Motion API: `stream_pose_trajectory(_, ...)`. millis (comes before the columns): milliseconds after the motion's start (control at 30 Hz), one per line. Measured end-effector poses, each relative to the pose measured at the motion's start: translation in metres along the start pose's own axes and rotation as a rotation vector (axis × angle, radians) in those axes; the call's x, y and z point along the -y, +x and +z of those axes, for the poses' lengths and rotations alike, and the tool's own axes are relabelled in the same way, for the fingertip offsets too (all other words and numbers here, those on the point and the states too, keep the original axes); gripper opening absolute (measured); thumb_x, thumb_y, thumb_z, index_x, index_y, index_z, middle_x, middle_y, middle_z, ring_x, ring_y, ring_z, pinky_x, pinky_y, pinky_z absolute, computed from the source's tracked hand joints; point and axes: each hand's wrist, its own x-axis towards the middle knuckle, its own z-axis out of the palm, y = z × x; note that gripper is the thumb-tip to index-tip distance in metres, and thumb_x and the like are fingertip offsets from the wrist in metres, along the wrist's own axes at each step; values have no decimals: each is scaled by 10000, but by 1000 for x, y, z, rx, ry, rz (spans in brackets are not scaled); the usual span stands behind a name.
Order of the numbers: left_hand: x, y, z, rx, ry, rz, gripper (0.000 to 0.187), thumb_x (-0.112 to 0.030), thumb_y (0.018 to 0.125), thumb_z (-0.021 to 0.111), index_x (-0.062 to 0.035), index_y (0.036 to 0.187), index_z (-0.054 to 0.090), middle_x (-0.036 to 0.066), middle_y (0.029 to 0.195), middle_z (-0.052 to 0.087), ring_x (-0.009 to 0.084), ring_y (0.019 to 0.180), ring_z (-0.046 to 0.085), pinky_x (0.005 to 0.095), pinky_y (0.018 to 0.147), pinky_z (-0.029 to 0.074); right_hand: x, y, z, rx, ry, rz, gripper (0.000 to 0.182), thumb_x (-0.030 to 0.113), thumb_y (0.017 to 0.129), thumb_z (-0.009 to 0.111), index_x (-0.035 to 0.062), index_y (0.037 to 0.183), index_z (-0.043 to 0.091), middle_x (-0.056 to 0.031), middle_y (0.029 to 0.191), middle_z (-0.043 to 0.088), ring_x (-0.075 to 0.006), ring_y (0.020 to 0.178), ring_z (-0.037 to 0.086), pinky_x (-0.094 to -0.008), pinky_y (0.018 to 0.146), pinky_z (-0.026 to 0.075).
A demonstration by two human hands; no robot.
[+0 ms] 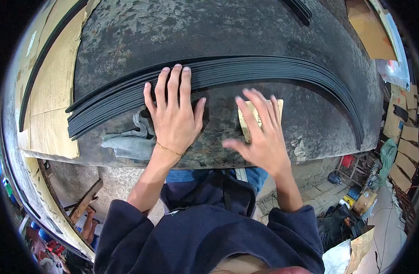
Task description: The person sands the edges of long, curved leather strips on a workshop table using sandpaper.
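Observation:
A bundle of long black strips point(259, 68) lies across the dark worktable, its strips side by side and bowed in the wide view. My left hand point(175, 105) rests flat on the bundle left of its middle, fingers stretched out over the strips. Nearer me, my right hand point(264, 130) is spread in the air or just over the table, slightly blurred, with nothing in it. Partly behind its fingers is a small yellowish paper point(244, 119) with printing. A grey-blue cloth point(131, 142) lies crumpled beside my left wrist.
Cardboard point(54, 109) covers the table's left side, with a single black strip point(40, 59) on it. More black strips point(301, 10) lie at the far edge. A cardboard box point(369, 32) stands far right. Boxes and bags clutter the floor at right; part of another person point(87, 224) shows lower left.

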Motion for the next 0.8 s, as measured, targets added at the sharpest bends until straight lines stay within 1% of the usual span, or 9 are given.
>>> stream_pose_trajectory(100,-1,2,-5,-13,16,18,715,-279,849,730,-61,1478,468,136,1450,478,341,1376,394,560,1161,233,-8,-33,3,172,-31,157,902,595,783,736,81,1469,454,-163,1570,377,-350,1457,363,-596,1163,282)
stream_pose_trajectory(133,-2,4,-8,13,46,40,700,-280,851,731,-80,1474,482,140,1429,486,347,1354,406,564,1153,241,-13,-36,6,126,-94,101,693,418,867,724,64,1424,513,-150,1552,428,-352,1436,404,-558,1140,346)
stream_pose_trajectory(167,-3,7,-11,37,74,63,686,-280,853,733,-99,1471,496,144,1407,494,352,1331,417,568,1145,250,-22,-38,9,124,-101,107,693,418,867,724,64,1424,513,-150,1552,428,-352,1436,404,-558,1140,346)
stream_pose_trajectory(267,1,20,-8,20,42,68,615,-287,861,732,-115,1423,549,153,1381,499,364,1309,424,580,1127,273,-32,-32,0,-9,-44,-38,449,-78,841,546,38,1259,659,-147,1344,641,-347,1302,566,-478,1051,470)
stream_pose_trajectory(367,7,26,-2,-31,40,77,580,-285,865,727,-99,1390,565,148,1396,500,358,1348,414,576,1144,266,-24,-18,-25,-425,-46,72,462,-89,818,565,22,1258,655,-156,1335,646,-348,1286,580,-467,1050,474)
stream_pose_trajectory(433,5,24,1,-63,29,106,547,-282,867,721,-77,1354,579,135,1411,507,334,1388,409,560,1171,253,-40,9,-44,-506,-214,106,462,-120,830,551,11,1262,651,-174,1354,630,-364,1298,567,-457,1057,471)
stream_pose_trajectory(533,5,23,5,-88,-37,94,629,-213,834,754,-28,1387,519,119,1360,565,313,1319,476,523,1166,287,-67,47,-8,-207,-148,239,485,-76,868,518,5,1343,575,-223,1372,592,-377,1308,547,-456,1110,438)
stream_pose_trajectory(700,11,23,7,-174,-237,50,945,-59,732,828,4,1509,295,117,1255,633,357,1118,556,472,1039,399,-11,61,41,-194,-134,-254,455,-69,847,558,10,1292,615,-177,1401,591,-320,1323,556,-470,1134,434)
stream_pose_trajectory(800,13,25,9,-197,-228,68,1025,-71,705,859,10,1528,254,113,1231,646,352,1075,566,457,991,423,-73,37,14,-326,-108,162,443,-55,891,534,43,1314,620,-162,1342,640,-311,1280,594,-402,1062,495)
